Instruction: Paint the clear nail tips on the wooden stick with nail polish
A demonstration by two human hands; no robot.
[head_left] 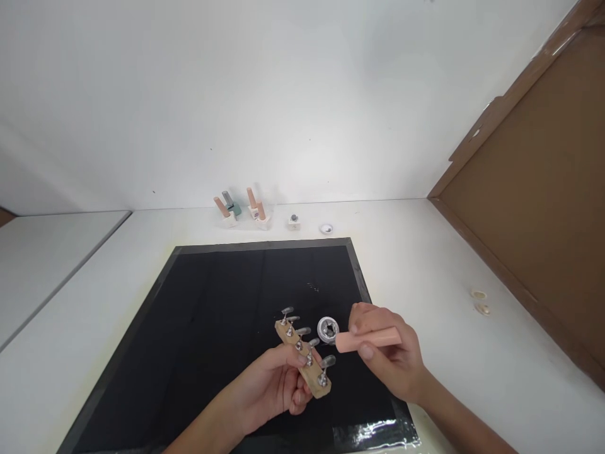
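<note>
Left hand (269, 386): closing around a wooden strip (316, 382), thumb pressing from above and fingers curling beneath, and holding it aslant over the black mat (212, 315), its near end pointing to the right. Mounted on the strip: five metal stands (322, 379) in a row, each bearing a clear nail tip (328, 361). Right hand (403, 366): gripping a peach tapered handle (368, 339) between thumb and fingers, the wider end pointing left toward the strip and standing apart from it. One round silver-white piece (328, 330), grey-centred, is lying between the two hands, its edge appearing just beside the handle's wide end. Along the back of the white table (416, 258), beyond the mat: three peach-capped bottles (263, 222) and one teal bottle (236, 209) with a grey cap are standing in a loose cluster; one small squarish pot (293, 224) with a grey top is sitting to their right, and one small round dish (326, 229) is resting beyond that. At far right, two small round items (483, 309) are lying near the brown panel (529, 214).
</note>
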